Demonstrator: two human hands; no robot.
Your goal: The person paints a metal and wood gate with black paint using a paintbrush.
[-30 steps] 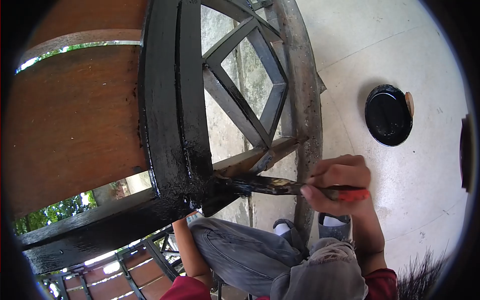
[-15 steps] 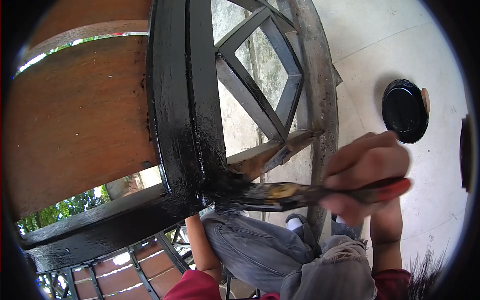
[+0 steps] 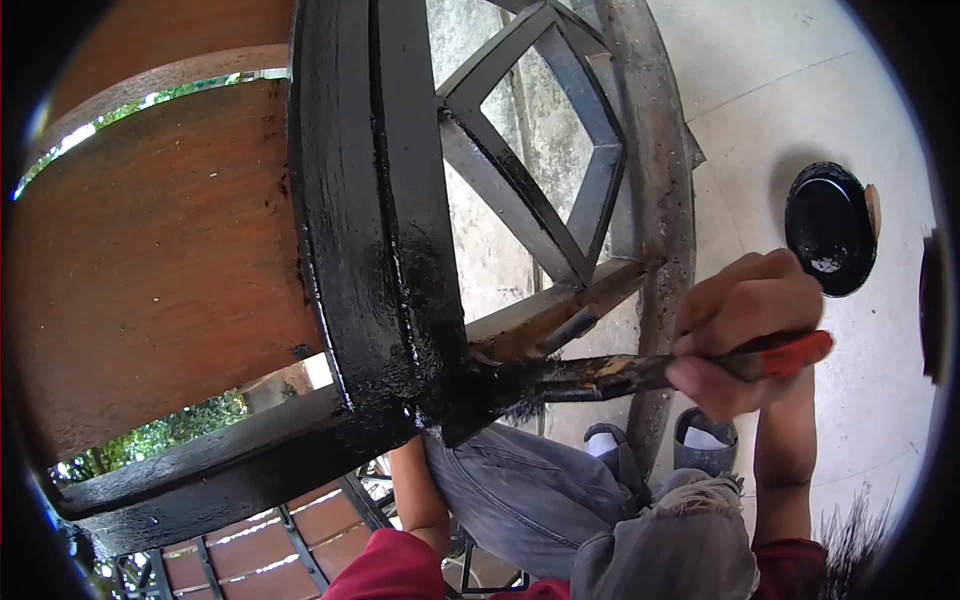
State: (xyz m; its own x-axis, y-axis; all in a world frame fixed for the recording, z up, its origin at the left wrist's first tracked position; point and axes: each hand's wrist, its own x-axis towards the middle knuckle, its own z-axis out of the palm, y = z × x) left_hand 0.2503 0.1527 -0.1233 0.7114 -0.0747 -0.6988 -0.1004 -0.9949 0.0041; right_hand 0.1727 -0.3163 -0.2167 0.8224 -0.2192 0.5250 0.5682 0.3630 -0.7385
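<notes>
Standing on the pale floor (image 3: 770,120), dish: an oval black dish (image 3: 792,222) at the right of the head view, with dark, glossy liquid (image 3: 828,222) in it; a small brown piece (image 3: 873,208) sits at its right edge.
Brush: the paintbrush (image 3: 608,381) lies right of centre, roughly level across the frame; its bristles (image 3: 505,393) point left and seem to touch the black corner joint (image 3: 455,400).
Right hand: the right hand (image 3: 750,335) has its fingers closed around the handle, the red end (image 3: 800,352) sticking out to the right and the bristles well out to the left.
Left hand: hidden behind the woodwork; only the left forearm (image 3: 416,485) shows at lower centre, so its grip cannot be told.
Woodwork: the broad black post (image 3: 350,180) rises to the top of the frame, between a brown panel (image 3: 160,270) at left and a diamond-shaped lattice (image 3: 520,190) at upper centre.
</notes>
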